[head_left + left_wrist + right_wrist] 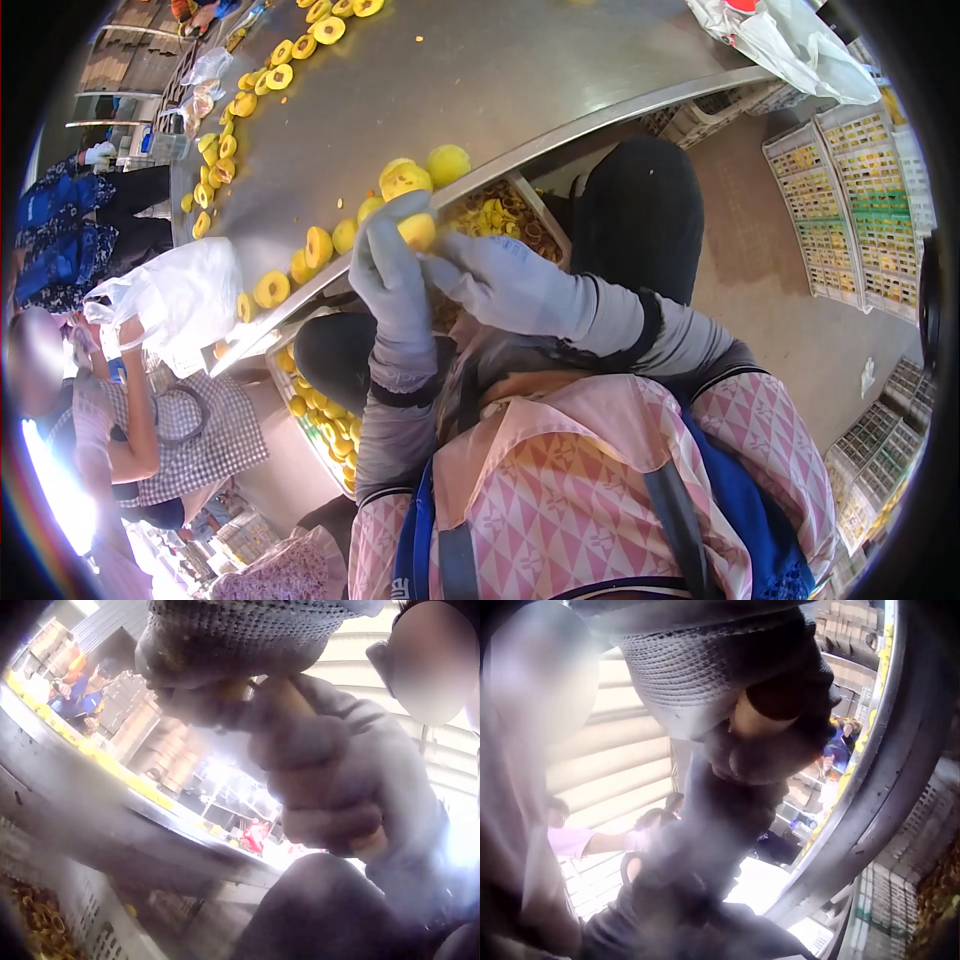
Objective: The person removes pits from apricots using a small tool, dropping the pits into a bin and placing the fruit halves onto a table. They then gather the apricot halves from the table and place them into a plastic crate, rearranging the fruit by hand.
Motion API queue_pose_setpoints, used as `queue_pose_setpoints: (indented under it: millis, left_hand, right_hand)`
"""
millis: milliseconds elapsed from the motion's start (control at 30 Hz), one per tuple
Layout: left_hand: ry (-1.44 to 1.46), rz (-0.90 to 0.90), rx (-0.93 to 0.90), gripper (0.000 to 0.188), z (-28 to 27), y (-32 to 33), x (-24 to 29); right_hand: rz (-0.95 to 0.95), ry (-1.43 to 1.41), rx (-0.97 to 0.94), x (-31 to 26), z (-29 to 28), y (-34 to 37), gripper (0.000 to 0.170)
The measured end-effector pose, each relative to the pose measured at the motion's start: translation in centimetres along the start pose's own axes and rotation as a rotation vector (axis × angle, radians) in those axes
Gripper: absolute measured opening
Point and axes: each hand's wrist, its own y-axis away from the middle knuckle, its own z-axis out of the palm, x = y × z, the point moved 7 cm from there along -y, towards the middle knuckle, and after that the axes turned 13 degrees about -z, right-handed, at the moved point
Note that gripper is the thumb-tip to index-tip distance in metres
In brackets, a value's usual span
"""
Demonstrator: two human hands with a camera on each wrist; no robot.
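Note:
In the head view my gloved left hand (393, 265) holds a yellow peach (416, 232) over the metal table's near edge. My gloved right hand (510, 285) is close beside it, fingertips right by the left hand. From the left wrist view, the right hand's fingers (322, 780) curl round something with a tan end (369, 844). A tan handle-like piece (754, 720) also shows inside that curled grip in the right wrist view; its working end is hidden. More whole-looking peaches (448, 165) lie on the table just beyond the hands.
Peach halves (272, 289) line the near edge of the metal table (480, 90), and another row (280, 77) curves along its far side. Below the edge is a crate of scraps (500, 215). A plastic bag (185, 290) hangs at left near another person; stacked crates (840, 205) stand right.

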Motion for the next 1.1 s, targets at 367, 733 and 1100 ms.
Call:
queue_pose_setpoints:
  millis: [367,733,1100]
  left_hand:
    - [0.254,-0.303,-0.154,0.051,1.1,0.0,-3.9]
    - [-0.211,-0.035,0.029,0.036,-15.0,2.8,-1.8]
    - [-1.249,-0.003,0.341,0.037,-28.9,4.8,-4.2]
  right_hand:
    - [0.569,-0.858,-0.113,1.9,0.1,1.7,0.036]
    - [0.150,0.257,-0.306,3.2,-0.2,1.5,0.042]
    - [0.007,0.644,-0.430,5.7,1.7,2.3,0.036]
